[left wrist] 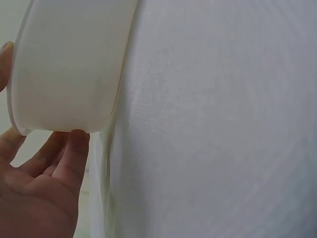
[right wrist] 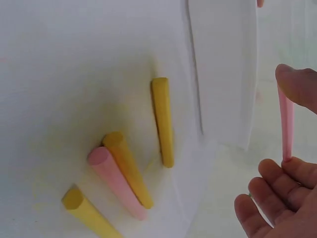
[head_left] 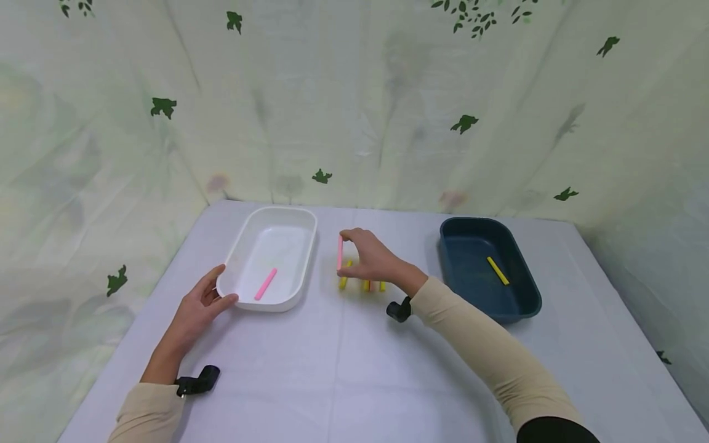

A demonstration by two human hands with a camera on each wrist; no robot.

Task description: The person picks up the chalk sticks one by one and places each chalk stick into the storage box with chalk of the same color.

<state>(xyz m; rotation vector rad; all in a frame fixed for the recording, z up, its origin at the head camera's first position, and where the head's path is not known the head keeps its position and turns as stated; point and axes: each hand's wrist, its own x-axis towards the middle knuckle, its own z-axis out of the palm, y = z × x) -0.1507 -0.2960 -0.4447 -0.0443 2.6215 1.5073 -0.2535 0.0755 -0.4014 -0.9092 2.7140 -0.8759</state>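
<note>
Pinching a pink stick (head_left: 340, 251) end to end with the right hand (head_left: 376, 255), thumb on one tip and a fingertip on the other, up off the table (head_left: 332, 375) and just to the right of the white tray (head_left: 285, 246). Gripping the near left corner of the white tray with the left hand (head_left: 196, 311), thumb at the near edge, fingers round on the left side. Going by the left wrist view, fingertips right up against the tray's outer wall.

Got a second pink stick (head_left: 266, 284) lying slanted inside the white tray, toward its near end. Also got a small bunch on the table to the right of the white tray, partly hidden by the right hand from above. Way clearer from the right wrist: three yellow sticks (right wrist: 163, 121) plus a loose pink stick (right wrist: 116, 181), snug alongside the middle yellow one. One yellow closest to the white tray, a bit apart from the rest.

Well over to the right of the white tray, a dark blue tray (head_left: 471, 283) with a lone yellow stick (head_left: 498, 271) lying inside. Beyond the white tray, just a pale curtain (head_left: 343, 123) with dark green shapes.
</note>
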